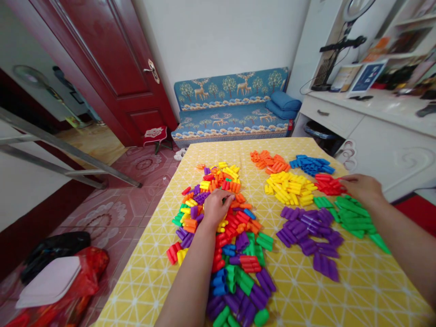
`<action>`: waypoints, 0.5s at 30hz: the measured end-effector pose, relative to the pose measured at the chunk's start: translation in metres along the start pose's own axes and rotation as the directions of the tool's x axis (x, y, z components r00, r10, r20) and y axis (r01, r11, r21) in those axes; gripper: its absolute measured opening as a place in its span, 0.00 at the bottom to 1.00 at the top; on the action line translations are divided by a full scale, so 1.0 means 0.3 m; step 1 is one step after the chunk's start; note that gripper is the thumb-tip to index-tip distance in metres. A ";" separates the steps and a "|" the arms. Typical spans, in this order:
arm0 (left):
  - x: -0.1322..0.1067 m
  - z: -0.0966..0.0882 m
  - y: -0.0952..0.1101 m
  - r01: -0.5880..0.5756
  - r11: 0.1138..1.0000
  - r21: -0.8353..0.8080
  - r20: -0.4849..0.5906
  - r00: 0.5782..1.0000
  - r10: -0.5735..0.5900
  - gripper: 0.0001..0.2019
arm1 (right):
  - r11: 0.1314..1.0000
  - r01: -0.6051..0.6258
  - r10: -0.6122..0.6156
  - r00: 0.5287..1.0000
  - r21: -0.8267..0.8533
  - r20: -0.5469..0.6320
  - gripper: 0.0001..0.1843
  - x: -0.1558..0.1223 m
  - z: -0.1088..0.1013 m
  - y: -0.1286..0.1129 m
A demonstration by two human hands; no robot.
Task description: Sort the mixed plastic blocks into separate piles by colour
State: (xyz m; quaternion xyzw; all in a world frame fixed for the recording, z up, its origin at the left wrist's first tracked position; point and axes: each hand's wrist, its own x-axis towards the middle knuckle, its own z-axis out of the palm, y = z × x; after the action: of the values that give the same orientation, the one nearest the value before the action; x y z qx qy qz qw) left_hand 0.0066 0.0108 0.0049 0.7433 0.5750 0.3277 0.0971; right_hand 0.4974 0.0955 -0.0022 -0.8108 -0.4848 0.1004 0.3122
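A mixed heap of ribbed plastic building blocks (235, 222) in several colours runs down the middle of the table. My left hand (218, 206) is over this heap, thumb and fingers pinched together; whatever is between them is hidden. At the right, my right hand (363, 188) reaches the small pile of red blocks (327, 185), its fingertips closed against a red block at the pile's edge. Single-colour piles lie around it: green blocks (354, 215), purple blocks (308, 231), yellow blocks (289, 188), orange blocks (269, 161) and blue blocks (311, 165).
A yellow patterned cloth (143, 272) covers the table. Beyond it stands a blue sofa (231, 109), with a small red stool (156, 135) near the door (112, 59). A white cabinet (381, 127) is at right. Bags (81, 277) lie on the floor at left.
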 end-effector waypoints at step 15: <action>-0.002 -0.007 0.011 -0.019 1.000 -0.024 -0.012 1.000 0.019 0.06 | 0.683 0.528 -0.696 0.681 0.504 0.229 0.20 -0.738 0.273 -0.558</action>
State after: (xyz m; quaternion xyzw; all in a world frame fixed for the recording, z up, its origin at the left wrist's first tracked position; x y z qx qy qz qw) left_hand 0.0079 0.0085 0.0080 0.7456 0.5646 0.3398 0.0996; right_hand 0.2255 -0.0028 0.0036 -0.4748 -0.7548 0.2482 0.3785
